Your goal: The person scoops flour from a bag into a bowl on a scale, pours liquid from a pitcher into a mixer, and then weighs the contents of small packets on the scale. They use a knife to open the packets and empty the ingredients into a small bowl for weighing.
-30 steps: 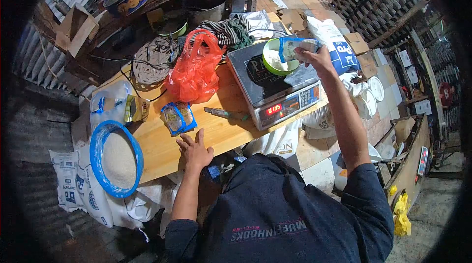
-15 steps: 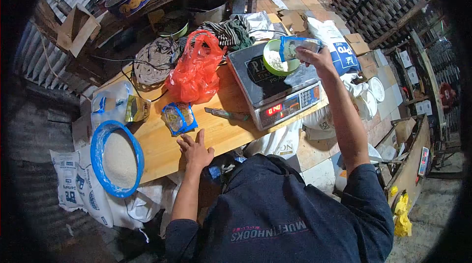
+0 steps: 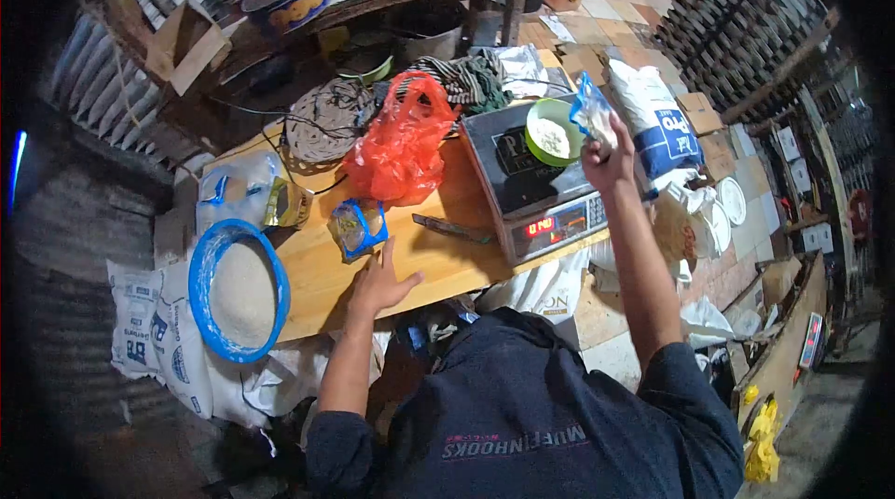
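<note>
My right hand (image 3: 608,159) is closed around a clear and blue plastic packet (image 3: 589,109), which stands upright just right of a green bowl (image 3: 537,146). White powder (image 3: 552,137) lies in the bowl. The bowl rests on the black platform of a digital scale (image 3: 522,184), whose red display seems to read 0.140. My left hand (image 3: 380,283) lies on the wooden table's front edge with its fingers apart and holds nothing. Just beyond its fingertips is another small blue-edged plastic packet (image 3: 358,228). A cutter-like tool (image 3: 451,228) lies between this hand and the scale.
A blue basin (image 3: 282,289) of pale granules stands at the left. Behind the small packet sits a red plastic bag (image 3: 399,149), with coiled rope (image 3: 326,121) beside it. A gold packet (image 3: 287,202) lies near the basin. White and blue sacks (image 3: 667,131) stand beyond the scale.
The packet in my right hand has gone from lying tilted over the bowl to upright at its right side. My left hand stays at the table edge, its thumb spread wider. The view has shifted.
</note>
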The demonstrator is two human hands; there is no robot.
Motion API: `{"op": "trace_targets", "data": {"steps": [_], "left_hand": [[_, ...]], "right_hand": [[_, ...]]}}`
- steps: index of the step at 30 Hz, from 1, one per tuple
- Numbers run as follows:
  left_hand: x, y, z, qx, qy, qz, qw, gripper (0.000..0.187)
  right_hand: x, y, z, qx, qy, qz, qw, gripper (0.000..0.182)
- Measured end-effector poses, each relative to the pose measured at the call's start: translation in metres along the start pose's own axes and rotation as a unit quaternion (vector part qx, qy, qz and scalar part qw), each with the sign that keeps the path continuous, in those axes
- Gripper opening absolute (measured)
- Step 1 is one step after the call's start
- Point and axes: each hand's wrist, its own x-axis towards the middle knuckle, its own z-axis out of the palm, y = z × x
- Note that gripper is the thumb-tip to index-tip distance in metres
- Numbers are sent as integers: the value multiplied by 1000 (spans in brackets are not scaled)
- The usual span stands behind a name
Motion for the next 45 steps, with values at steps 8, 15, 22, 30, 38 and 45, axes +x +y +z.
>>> {"op": "trace_targets", "data": {"steps": [8,15,22,30,38,45], "left_hand": [[-29,149,-102,-127,260,254,923,65],[-13,181,-100,-137,329,216,909,27],[40,170,-170,-62,388,228,891,24],[219,123,-270,6,419,105,902,22],[381,44,-250,11,471,88,878,18],[409,6,-219,116,292,111,943,41]], "right_hand": [[-66,145,48,268,-151,193,932,74],[-92,194,64,237,-242,214,916,80],[-89,144,6,91,-265,237,930,80],[-142,39,-148,-17,-44,53,997,70],[-207,17,-207,-5,109,-48,993,63],[-192,35,-199,-281,165,15,945,43]]}}
